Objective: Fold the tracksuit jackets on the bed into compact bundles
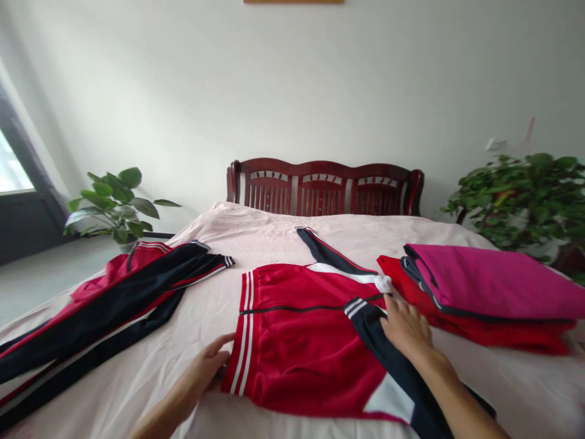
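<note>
A red track jacket [297, 347] with white stripes and navy sleeves lies spread flat on the bed, seen from the head camera. My left hand [205, 369] touches its striped left edge, and I cannot tell whether the fingers grip the cloth. My right hand [404, 329] rests on the navy sleeve [372, 329] just beyond its white-striped cuff, near the jacket's middle. The other navy sleeve [329, 253] stretches toward the headboard. Neither hand lifts the cloth.
A pale pink sheet [256, 235] covers the bed, below a dark red wooden headboard [324, 189]. Another red-and-navy track garment [105, 311] lies at left. A magenta folded garment [493, 283] sits on a red one [503, 332] at right. Potted plants [114, 204] [525, 201] flank the bed.
</note>
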A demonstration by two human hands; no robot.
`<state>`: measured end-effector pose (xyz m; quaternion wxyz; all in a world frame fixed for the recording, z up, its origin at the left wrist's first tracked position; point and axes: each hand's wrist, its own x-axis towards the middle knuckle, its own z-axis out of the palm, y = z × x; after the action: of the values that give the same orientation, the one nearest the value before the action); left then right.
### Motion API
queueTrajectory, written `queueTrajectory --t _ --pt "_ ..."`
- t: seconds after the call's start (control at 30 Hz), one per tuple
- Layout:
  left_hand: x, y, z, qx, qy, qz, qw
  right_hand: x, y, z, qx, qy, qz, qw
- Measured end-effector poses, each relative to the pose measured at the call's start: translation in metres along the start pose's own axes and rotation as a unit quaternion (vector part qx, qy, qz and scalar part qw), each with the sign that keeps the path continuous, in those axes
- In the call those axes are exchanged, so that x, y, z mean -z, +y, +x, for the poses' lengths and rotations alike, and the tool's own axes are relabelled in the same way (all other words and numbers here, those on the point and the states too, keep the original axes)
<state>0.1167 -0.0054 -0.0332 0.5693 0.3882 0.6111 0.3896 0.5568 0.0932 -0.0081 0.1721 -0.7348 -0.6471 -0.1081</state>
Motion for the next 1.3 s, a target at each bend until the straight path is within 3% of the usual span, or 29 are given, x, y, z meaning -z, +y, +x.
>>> queueTrajectory --t 0.07,0.1,0.2,0.27,0.37,0.5,0.67,0.83,1.0,1.1,1.3 --pt "-0.003 0.001 -0.006 -0.013 0.006 -0.005 1.000 0.013 -0.039 -0.025 0.040 0.011 0.029 0.999" --pt "-0.005 0.001 -0.008 -0.013 0.010 0.001 1.000 0.018 -0.060 -0.042 0.075 -0.013 0.083 0.994" --pt "-0.012 0.001 -0.013 -0.011 0.012 0.022 1.000 0.024 -0.127 -0.096 0.206 -0.120 0.277 0.931" --pt "-0.015 -0.002 -0.015 -0.025 0.009 0.016 1.000 0.024 -0.164 -0.128 0.276 -0.133 0.315 0.898" --pt "-0.016 -0.010 -0.015 -0.048 0.020 -0.040 0.998 0.017 -0.197 -0.150 0.310 -0.111 0.294 0.897" --pt "-0.012 -0.013 -0.015 -0.019 -0.005 -0.095 0.995 -0.005 -0.203 -0.144 0.258 -0.078 0.331 0.904" --pt "-0.010 -0.012 -0.012 -0.013 -0.049 -0.106 0.993 -0.018 -0.193 -0.138 0.251 -0.024 0.459 0.852" --pt "-0.008 -0.014 -0.003 -0.019 -0.071 -0.128 0.989 -0.007 -0.196 -0.146 0.350 0.014 0.411 0.842" --pt "-0.014 -0.006 -0.005 -0.008 -0.063 -0.151 0.986 -0.003 -0.198 -0.148 0.384 0.032 0.359 0.850" --pt "-0.016 -0.003 -0.009 -0.027 -0.079 -0.105 0.991 -0.006 -0.197 -0.149 0.403 0.027 0.335 0.851" --pt "0.005 -0.005 -0.007 -0.042 -0.003 0.031 0.999 -0.002 -0.198 -0.157 0.378 -0.021 0.284 0.881"
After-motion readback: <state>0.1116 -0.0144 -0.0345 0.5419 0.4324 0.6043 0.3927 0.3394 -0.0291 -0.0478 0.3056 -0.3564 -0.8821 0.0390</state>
